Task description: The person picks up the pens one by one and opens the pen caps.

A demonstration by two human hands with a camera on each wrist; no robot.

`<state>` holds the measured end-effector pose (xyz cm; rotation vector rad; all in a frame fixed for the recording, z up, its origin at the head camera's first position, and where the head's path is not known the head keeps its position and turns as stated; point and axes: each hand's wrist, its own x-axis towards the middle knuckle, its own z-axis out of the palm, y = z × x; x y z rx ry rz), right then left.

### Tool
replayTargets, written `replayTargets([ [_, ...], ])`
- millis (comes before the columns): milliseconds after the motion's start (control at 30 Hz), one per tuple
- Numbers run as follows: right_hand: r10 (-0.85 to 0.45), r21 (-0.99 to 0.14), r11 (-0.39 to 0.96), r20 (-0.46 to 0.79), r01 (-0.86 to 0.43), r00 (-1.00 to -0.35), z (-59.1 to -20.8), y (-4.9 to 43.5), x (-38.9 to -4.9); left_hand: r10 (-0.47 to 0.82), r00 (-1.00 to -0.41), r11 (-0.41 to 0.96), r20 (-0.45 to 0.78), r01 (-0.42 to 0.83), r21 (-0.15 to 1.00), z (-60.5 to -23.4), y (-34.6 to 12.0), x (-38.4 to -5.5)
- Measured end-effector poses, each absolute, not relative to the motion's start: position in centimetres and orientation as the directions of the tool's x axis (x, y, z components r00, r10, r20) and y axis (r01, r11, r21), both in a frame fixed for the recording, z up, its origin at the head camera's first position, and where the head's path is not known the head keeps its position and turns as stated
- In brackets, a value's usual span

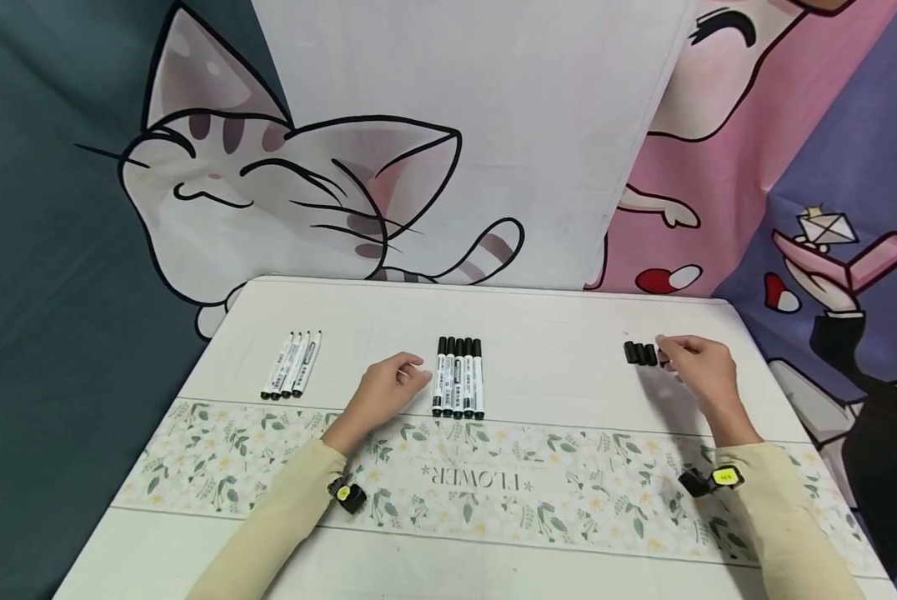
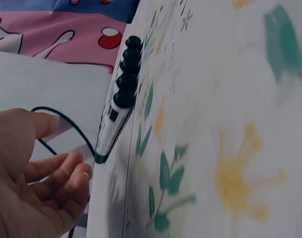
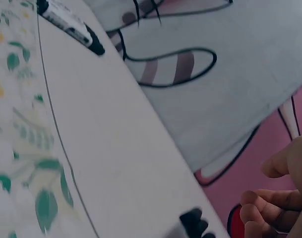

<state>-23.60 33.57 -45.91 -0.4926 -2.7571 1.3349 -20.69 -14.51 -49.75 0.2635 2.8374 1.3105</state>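
Note:
In the head view, a row of several capped markers [image 1: 458, 377] lies side by side at the middle of the table. Just left of them, my left hand [image 1: 392, 387] hovers with loosely bent fingers and nothing between them. The left wrist view shows that hand [image 2: 41, 183] beside the black ends of the markers [image 2: 125, 89]. To the right, black marker caps [image 1: 639, 353] lie in a short row. My right hand [image 1: 699, 371] is just beside them, partly hiding the row's right end. A gap shows between its thumb and fingers in the right wrist view.
Several uncapped markers [image 1: 293, 365] lie together at the left, tips pointing away. A floral cloth band [image 1: 486, 483] crosses the table in front of the hands. Behind the table's far edge hangs a cartoon-printed curtain [image 1: 538, 142].

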Motion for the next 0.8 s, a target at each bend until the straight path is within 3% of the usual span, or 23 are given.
replayTargets([
  [400, 0.055, -0.759, 0.643, 0.178, -0.101, -0.983, -43.7, 27.2, -20.9, 0.123, -0.992, 0.695, -0.009, 0.08, 0.714, -50.2, -12.5, -21.0],
  [800, -0.138, -0.714, 0.631, 0.283, -0.304, -0.949, -41.8, 21.8, -20.1, 0.089, -0.993, 0.71, -0.074, 0.011, 0.704, -50.3, -12.0, -21.3],
])
